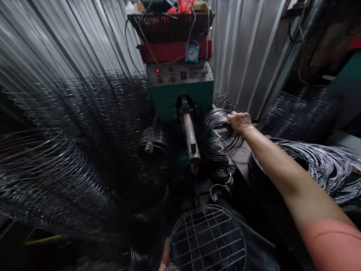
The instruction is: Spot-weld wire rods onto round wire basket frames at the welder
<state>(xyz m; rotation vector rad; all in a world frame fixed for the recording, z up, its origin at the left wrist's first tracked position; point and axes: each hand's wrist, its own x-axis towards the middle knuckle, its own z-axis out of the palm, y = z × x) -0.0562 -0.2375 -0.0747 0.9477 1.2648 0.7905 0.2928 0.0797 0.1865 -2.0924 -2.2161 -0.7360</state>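
Note:
A round wire grid rack [209, 244] is gripped at its left rim by my left hand [164, 268], low in the view over my lap. My thumb lies along the rim and some fingers show beneath the wires. Farther off, my right hand [240, 122] reaches out to a bunch of wire rings [220, 134] hanging right of the machine. Its fingers are closed at the right edge of that bunch; how many rings they hold cannot be made out. Between the hands juts the metal arm [191, 138] of the green machine [181, 91].
Tall stacks of wire racks [75, 161] crowd the left side. Another bunch of rings [152, 140] hangs left of the machine arm. Large loose wire hoops [331, 168] lie at the right under my forearm. A blue clock [192, 52] and a basket [171, 26] sit atop the machine.

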